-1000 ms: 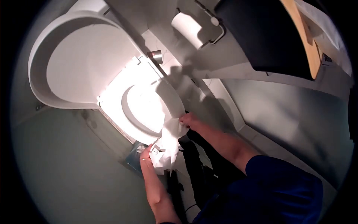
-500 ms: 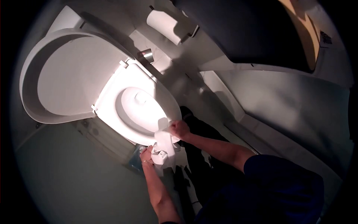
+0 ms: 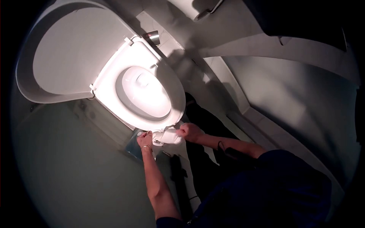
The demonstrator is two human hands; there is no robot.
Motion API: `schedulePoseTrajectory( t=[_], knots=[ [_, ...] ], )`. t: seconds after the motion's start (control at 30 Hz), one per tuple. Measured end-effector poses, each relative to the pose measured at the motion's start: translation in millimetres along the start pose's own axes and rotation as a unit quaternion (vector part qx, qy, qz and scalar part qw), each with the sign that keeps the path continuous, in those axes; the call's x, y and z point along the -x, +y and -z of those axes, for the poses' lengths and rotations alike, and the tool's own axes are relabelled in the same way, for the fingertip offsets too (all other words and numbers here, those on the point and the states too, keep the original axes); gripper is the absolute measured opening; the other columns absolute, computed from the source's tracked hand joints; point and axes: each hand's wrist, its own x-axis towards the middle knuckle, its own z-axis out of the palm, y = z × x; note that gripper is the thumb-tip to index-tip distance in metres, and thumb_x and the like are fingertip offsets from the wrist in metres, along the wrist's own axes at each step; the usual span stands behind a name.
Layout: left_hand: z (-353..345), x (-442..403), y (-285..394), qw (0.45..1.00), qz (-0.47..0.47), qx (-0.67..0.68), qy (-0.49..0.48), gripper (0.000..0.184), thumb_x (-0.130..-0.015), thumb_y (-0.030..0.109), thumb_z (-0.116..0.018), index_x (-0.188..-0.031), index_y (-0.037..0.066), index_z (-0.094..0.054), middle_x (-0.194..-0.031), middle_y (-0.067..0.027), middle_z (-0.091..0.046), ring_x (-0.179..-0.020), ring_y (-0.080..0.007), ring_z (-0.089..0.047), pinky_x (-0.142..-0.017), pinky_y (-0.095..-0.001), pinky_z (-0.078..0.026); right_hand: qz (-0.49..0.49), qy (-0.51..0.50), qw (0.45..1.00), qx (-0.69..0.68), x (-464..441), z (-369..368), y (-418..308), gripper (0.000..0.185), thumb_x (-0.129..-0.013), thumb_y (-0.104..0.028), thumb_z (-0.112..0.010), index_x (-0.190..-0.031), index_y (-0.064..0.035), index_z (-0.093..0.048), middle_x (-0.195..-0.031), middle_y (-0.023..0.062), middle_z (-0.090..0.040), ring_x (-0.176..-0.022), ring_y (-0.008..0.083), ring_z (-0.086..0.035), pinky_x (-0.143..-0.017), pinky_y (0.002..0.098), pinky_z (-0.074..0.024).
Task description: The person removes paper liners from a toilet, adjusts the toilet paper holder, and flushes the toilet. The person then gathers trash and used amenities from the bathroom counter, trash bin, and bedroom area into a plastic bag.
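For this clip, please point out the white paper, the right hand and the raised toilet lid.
White paper (image 3: 172, 135): head view, middle of its visible surface.
Right hand (image 3: 191, 132): head view, back of the hand.
Raised toilet lid (image 3: 72, 51): head view, inner face.

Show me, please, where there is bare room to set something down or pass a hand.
Bare room shows on the grey floor between the dark trouser leg and pale strip, and on the toilet seat between hinges and bowl. Crowded: the seat's front, where left hand, right hand, white bundle and blue item cluster.
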Motion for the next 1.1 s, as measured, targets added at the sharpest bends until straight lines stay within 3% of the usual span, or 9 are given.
schedulePoseTrajectory(
  t=[0.07,0.17,0.27,0.37,0.5,0.6,0.7,0.83,1.1],
  knots=[
    [-3,0,-4,1.0,-0.019,0.023,0.002,0.011,-0.072,0.006,-0.067,-0.073,-0.005,-0.066,-0.067,0.0009,-0.059,-0.059,-0.007,-0.049,-0.057,-0.023,-0.042,-0.115,-0.009,0.992,0.047,-8,19,9,0.05,-0.083,-0.053,-0.046,-0.068,-0.008,-0.062,-0.072,0.0136,-0.062,-0.072,0.0328,-0.061,-0.065,0.0424,-0.0479],
    [-5,7,3,0.998,-0.005,0.068,0.001,0.009,-0.072,0.005,-0.066,-0.074,-0.004,-0.066,-0.067,0.0016,-0.058,-0.059,-0.0068,-0.049,-0.057,-0.0218,-0.042,-0.171,0.061,0.977,0.115,-30,47,26,0.052,-0.082,-0.056,-0.045,-0.077,-0.0094,-0.066,-0.079,0.0133,-0.065,-0.076,0.0327,-0.062,-0.068,0.0421,-0.0492],
    [-4,6,2,0.992,-0.002,0.123,-0.003,0.007,-0.073,0.003,-0.064,-0.073,-0.004,-0.065,-0.066,0.0023,-0.057,-0.058,-0.0062,-0.047,-0.055,-0.0207,-0.039,-0.2,-0.022,0.967,0.156,-56,77,4,0.048,-0.079,-0.053,-0.051,-0.081,-0.0071,-0.066,-0.08,0.0158,-0.064,-0.079,0.0328,-0.062,-0.07,0.0416,-0.0488],
    [-4,7,1,0.989,-0.004,0.151,-0.003,0.006,-0.074,0.003,-0.064,-0.071,-0.003,-0.065,-0.063,0.0037,-0.054,-0.056,-0.005,-0.044,-0.052,-0.0201,-0.036,-0.16,-0.028,0.945,0.285,-75,93,1,0.041,-0.075,-0.047,-0.059,-0.082,-0.0067,-0.067,-0.081,0.0148,-0.064,-0.08,0.0322,-0.062,-0.072,0.0419,-0.0481],
    [-1,4,-8,0.991,-0.034,0.129,-0.033,0.006,-0.076,0.003,-0.063,-0.072,-0.002,-0.065,-0.063,0.0042,-0.054,-0.056,-0.0048,-0.043,-0.051,-0.0205,-0.035,-0.082,0.012,0.978,0.19,-85,114,-15,0.032,-0.071,-0.038,-0.066,-0.082,-0.0081,-0.067,-0.08,0.0127,-0.065,-0.079,0.0313,-0.062,-0.071,0.0414,-0.048],
    [-2,7,-8,0.992,-0.039,0.121,-0.015,0.005,-0.077,0.003,-0.063,-0.074,-0.001,-0.065,-0.063,0.004,-0.054,-0.056,-0.005,-0.044,-0.051,-0.0202,-0.036,-0.044,0.015,0.981,0.189,-95,92,-23,0.033,-0.07,-0.04,-0.066,-0.082,-0.0091,-0.066,-0.078,0.0131,-0.064,-0.078,0.0302,-0.063,-0.068,0.0406,-0.0489],
    [1,9,-10,0.99,-0.046,0.133,-0.031,0.005,-0.077,0.002,-0.062,-0.077,-0.001,-0.066,-0.064,0.0034,-0.056,-0.057,-0.005,-0.046,-0.052,-0.0198,-0.037,-0.103,0.056,0.941,0.316,-106,70,-27,0.027,-0.074,-0.035,-0.061,-0.079,-0.0091,-0.066,-0.078,0.0115,-0.065,-0.076,0.028,-0.063,-0.069,0.0385,-0.0498],
    [-1,12,-7,0.985,-0.025,0.168,-0.039,0.007,-0.078,0.004,-0.062,-0.078,-0.001,-0.066,-0.066,0.0039,-0.056,-0.057,-0.0047,-0.046,-0.051,-0.0197,-0.037,-0.09,-0.017,0.942,0.324,-105,80,-47,0.02,-0.074,-0.026,-0.057,-0.075,-0.0086,-0.067,-0.078,0.0116,-0.066,-0.077,0.0297,-0.063,-0.068,0.0393,-0.051],
    [3,17,3,0.989,-0.014,0.143,-0.037,0.006,-0.077,0.004,-0.063,-0.078,0.0,-0.067,-0.062,0.0058,-0.054,-0.054,-0.0026,-0.042,-0.048,-0.0196,-0.033,-0.095,-0.008,0.934,0.344,-104,80,-60,0.022,-0.072,-0.024,-0.056,-0.075,-0.0052,-0.067,-0.076,0.0157,-0.065,-0.074,0.0322,-0.063,-0.067,0.041,-0.0511]
  ],
)
